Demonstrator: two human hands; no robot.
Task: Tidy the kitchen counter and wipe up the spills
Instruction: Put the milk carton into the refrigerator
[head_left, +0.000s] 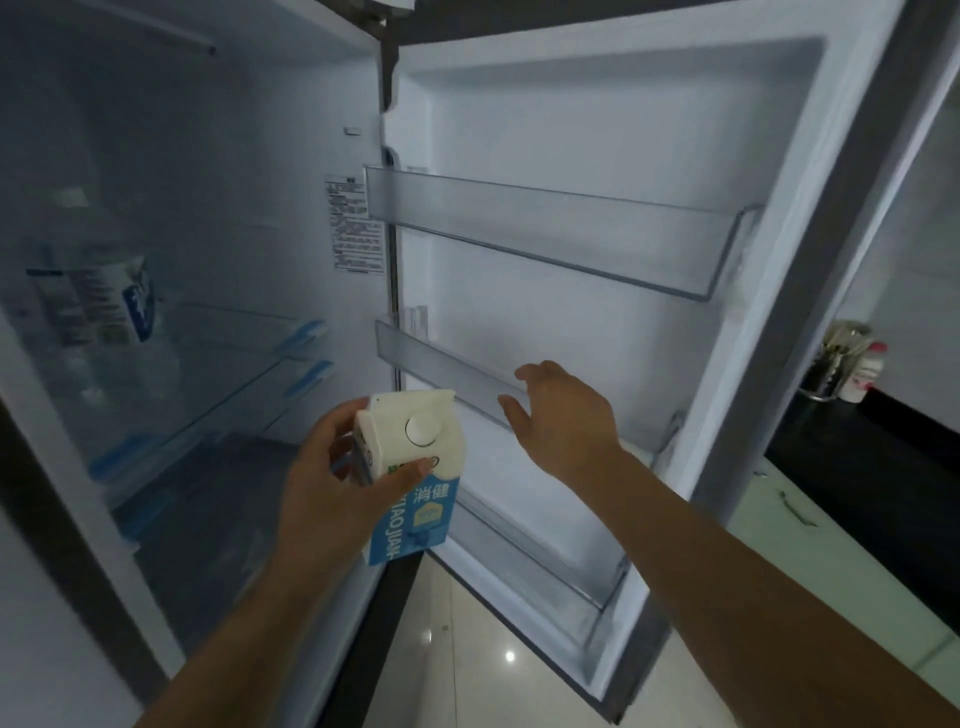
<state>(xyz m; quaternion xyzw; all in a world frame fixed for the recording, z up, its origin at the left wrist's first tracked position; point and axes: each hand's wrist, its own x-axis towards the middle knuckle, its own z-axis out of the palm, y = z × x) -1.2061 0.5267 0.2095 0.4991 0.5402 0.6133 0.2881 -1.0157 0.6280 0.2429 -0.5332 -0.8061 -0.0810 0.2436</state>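
Holding a white and blue carton (431, 514) in our left hand (322, 478), we face the open fridge. Our left fingers (340, 415) are curled round the back of the carton's upper part, and the thumb presses across its front just below the round white cap (422, 430). The carton is in the air, tilted a little, in front of the gap between the fridge body and the fridge door (597, 130). Our right hand (561, 415) holds nothing. Its fingers (530, 371) are nearly straight and spread apart, the thumb well away from them, held out in front of the clear middle door shelf (441, 374). We cannot tell whether the fingertips touch its rim. The upper door shelf (545, 228) and lower door shelf (545, 561) show above and below. Inside the fridge we see a blurred bottle (104, 296) and glass shelves (218, 364). Far right, a dark counter (857, 467) carries a metal holder (831, 364) with a small red-capped bottle (867, 371) just beside it
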